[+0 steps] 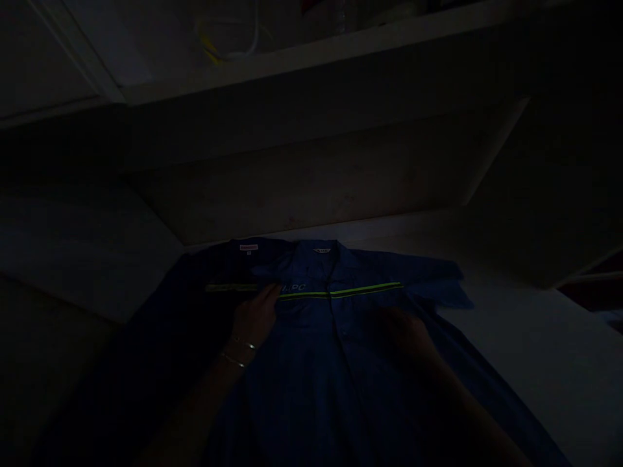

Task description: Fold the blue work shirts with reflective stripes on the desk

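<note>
A blue short-sleeved work shirt [304, 350] lies spread front side up, its collar at the far end. A yellow-green stripe crosses its chest, with pale lettering above the stripe on the left. My left hand [256, 314] rests on the shirt's left chest beside the lettering, fingers stretched forward; a bracelet circles the wrist. On the right chest, below the stripe, my right hand [406, 327] is against the cloth. Its fingers are lost in shadow. Partly under the shirt, to the left, is a darker garment [195, 324] with a pink-and-white neck label and a dull stripe.
The clothes lie on a white surface [525, 350] inside a compartment with a back panel [311, 188]. Above it runs a shelf edge [311, 55], with a white and yellow cord-like item [228, 55] on the shelf. A red item [591, 292] shows at the right. The light is very dim.
</note>
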